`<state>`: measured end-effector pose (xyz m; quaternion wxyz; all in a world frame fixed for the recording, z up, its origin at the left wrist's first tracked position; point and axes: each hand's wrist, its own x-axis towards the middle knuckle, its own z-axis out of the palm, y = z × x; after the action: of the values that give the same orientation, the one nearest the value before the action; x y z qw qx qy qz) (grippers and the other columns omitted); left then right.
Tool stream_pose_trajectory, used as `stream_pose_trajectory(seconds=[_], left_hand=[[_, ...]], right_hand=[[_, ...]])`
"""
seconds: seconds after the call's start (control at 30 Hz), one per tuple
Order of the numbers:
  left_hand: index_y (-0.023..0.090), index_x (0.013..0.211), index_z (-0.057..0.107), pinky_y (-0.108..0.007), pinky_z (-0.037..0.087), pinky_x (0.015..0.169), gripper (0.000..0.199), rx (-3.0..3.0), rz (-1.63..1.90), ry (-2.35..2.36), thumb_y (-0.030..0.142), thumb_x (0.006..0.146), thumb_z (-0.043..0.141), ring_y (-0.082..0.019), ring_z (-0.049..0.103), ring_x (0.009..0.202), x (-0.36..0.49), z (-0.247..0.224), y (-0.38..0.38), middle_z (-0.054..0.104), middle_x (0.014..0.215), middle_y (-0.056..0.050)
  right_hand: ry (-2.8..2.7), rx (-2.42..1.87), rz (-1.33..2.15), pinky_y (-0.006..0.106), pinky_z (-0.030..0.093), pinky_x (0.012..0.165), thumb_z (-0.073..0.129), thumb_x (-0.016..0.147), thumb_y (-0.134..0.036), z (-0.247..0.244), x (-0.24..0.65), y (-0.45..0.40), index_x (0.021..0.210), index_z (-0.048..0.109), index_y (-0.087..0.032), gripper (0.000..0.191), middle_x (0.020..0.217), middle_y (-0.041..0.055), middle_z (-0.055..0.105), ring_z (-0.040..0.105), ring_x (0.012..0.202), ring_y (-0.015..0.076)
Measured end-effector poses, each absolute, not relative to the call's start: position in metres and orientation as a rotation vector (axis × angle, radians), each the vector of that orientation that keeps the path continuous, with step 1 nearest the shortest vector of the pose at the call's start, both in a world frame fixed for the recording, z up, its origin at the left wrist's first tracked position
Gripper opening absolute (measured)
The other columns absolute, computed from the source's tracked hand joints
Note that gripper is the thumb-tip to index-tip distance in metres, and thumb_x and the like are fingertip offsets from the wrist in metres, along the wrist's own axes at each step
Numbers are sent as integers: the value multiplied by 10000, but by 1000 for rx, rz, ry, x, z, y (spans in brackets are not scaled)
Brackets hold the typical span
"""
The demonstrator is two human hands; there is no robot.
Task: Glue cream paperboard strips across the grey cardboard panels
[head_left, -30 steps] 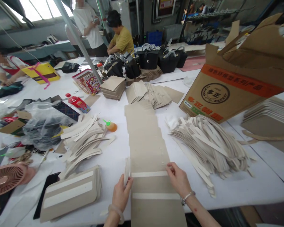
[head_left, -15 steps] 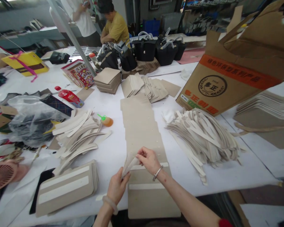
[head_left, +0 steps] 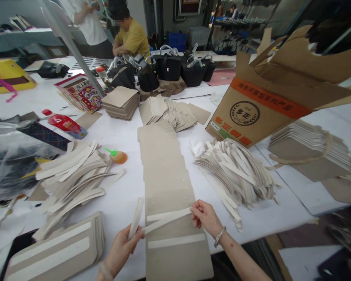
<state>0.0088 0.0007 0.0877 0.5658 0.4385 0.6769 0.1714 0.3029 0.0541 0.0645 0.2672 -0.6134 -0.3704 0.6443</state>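
My left hand is closed around upright pale strips and pinches one end of a thin white strip. The fingertips of my right hand grip that strip's other end, so it stretches at a slant between both hands. Under it lies a row of overlapping beige boards running away from me. On the nearest board, a white band crosses the surface. Part of another white band shows just behind the held strip. How many strips my left hand holds is hidden.
Loose strips and banded boards lie to the left, beside a small orange bottle. A larger strip heap and cardboard box stand right. Black handbags and a person in yellow are farther back.
My hands have moved apart, drawing the white strip out between them; the right hand went rightward. The camera view has shifted right, so the surroundings appear farther left.
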Motion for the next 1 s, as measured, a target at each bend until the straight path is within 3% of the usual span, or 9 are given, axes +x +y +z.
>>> stream_pose_trajectory(seconds=[0.1,0.27,0.43,0.6,0.77,1.0], left_hand=[[173,709,555,-209,257,423,458,948,435,1644,625,658,501,-81,299,410,15,78,11,317,417,94],[178,656,497,-204,218,402,506,868,478,1724,675,567,533,-65,263,394,25,67,38,296,415,107],[163,699,540,-220,258,394,570,891,497,1766,708,534,510,-79,345,389,23,58,59,447,478,60],[160,662,586,-246,320,429,481,958,492,1869,629,581,522,-127,439,407,18,46,76,486,430,38],[169,631,610,-261,393,535,345,1018,494,1961,504,640,525,-188,569,564,18,34,87,597,514,-9],[164,576,605,-255,398,605,292,1081,457,2019,428,678,534,-179,593,626,16,28,89,639,563,-26]], right_hand=[[-961,-1672,1757,183,381,343,518,681,-435,54,313,57,680,440,-185,262,531,-46,580,534,367,88],[-973,-1764,1684,165,340,294,527,679,-400,38,318,77,666,439,-185,232,473,-70,548,493,320,77],[-998,-1791,1634,162,340,279,510,704,-357,25,318,99,663,445,-186,187,470,-71,550,495,317,77],[-1020,-1840,1574,162,326,257,505,709,-335,17,314,117,651,447,-189,168,463,-74,541,476,295,73],[-1049,-1880,1525,161,318,256,508,708,-349,16,312,120,645,445,-193,180,457,-74,534,486,300,79],[-1051,-1893,1569,209,423,341,496,708,-396,10,315,117,653,444,-201,210,487,-59,551,549,365,111]])
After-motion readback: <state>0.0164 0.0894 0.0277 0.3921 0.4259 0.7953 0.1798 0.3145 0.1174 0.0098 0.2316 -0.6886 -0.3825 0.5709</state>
